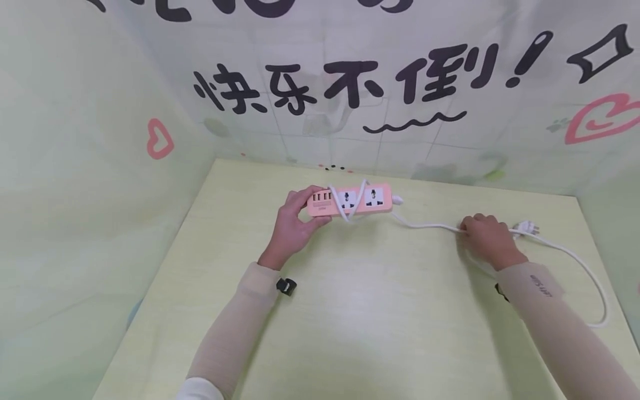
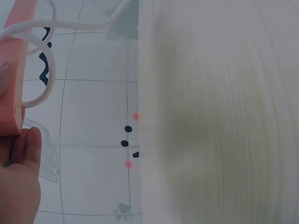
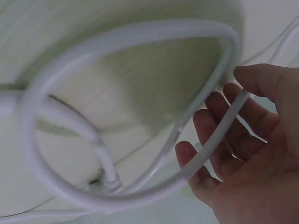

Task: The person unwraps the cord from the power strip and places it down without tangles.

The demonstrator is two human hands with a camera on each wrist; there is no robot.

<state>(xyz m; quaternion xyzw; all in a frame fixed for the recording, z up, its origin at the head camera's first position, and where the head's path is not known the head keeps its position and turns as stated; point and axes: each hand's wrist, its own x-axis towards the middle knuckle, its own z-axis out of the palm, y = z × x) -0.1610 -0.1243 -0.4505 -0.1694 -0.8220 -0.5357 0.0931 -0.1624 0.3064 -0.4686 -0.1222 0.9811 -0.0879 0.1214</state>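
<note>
Pink power strip [image 1: 360,206] in the left hand [image 1: 292,225], white cord [image 1: 435,225] in the right hand [image 1: 487,239].
Thumb and fingers clasp the strip's left end; its long axis runs rightward from that grip. Beyond its far end, cord reaches the right hand's loose pinch, well apart; the plug [image 1: 525,225] sits just past that.

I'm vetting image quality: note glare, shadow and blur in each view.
Head: pale glare on the table, shadow beside the right sleeve; left wrist: dim, soft-edged shadow down the table; right wrist: the white cable looks slightly soft, a broad shadow behind it.
</note>
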